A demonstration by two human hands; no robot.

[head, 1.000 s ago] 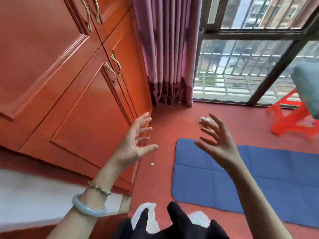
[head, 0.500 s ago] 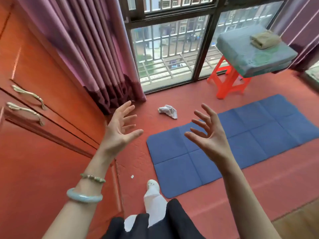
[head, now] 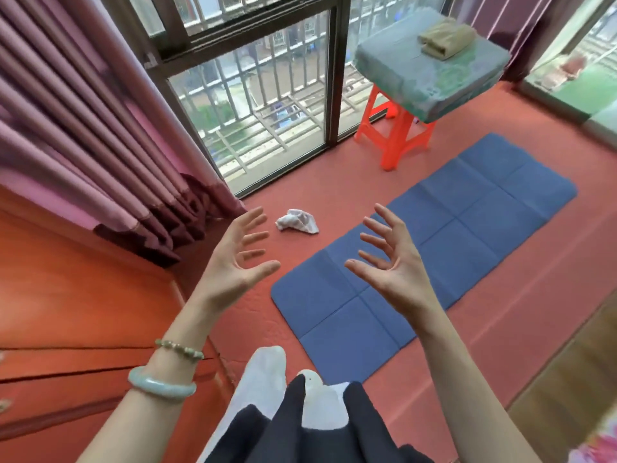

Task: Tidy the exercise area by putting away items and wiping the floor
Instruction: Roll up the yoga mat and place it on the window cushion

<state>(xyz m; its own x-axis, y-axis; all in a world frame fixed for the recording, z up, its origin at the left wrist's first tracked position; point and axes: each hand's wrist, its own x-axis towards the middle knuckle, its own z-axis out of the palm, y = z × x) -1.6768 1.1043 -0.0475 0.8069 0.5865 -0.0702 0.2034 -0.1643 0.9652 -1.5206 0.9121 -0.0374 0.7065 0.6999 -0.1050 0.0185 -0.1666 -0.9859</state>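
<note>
Hands raised, palms facing: left hand and right hand spread-fingered, holding nothing. Blue mat flat on floor beneath and beyond right hand, long axis near-left to far-right. Crumpled white cloth on floor just past left hand, off mat's far-left side. Orange stool farther right.

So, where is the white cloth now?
In the head view, the white cloth lies crumpled on the red floor near the centre, between the purple curtain and the blue mat, apart from both.
</note>
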